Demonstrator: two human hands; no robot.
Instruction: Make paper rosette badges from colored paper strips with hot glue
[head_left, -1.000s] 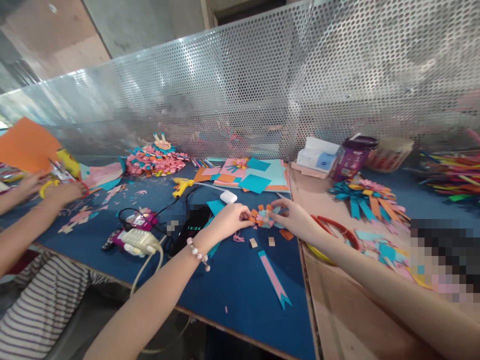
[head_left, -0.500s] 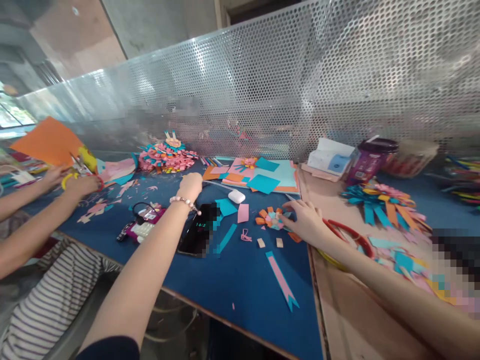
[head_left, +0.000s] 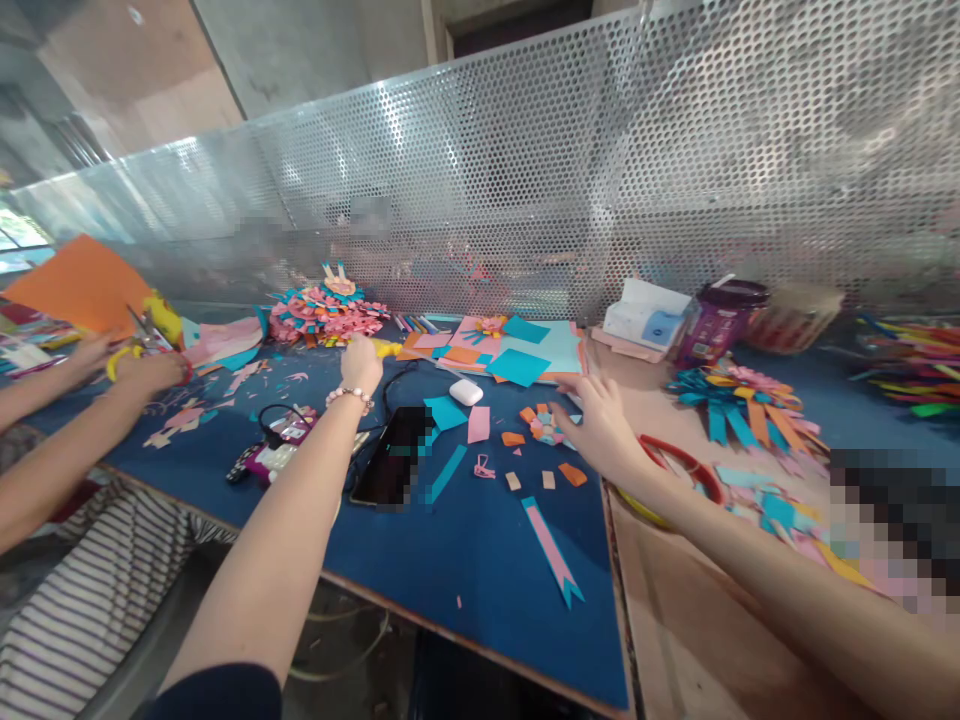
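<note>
Clasping a yellow glue gun is the left grip, right grip released beside a multicoloured flower.

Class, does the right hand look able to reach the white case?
Probably yes: only the low paper flower and flat scraps lie between the right hand and the white case; the left hand is at the glue gun.

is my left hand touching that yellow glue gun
Touching: the head view shows the left hand closed around the yellow glue gun, its front sticking out.
</note>
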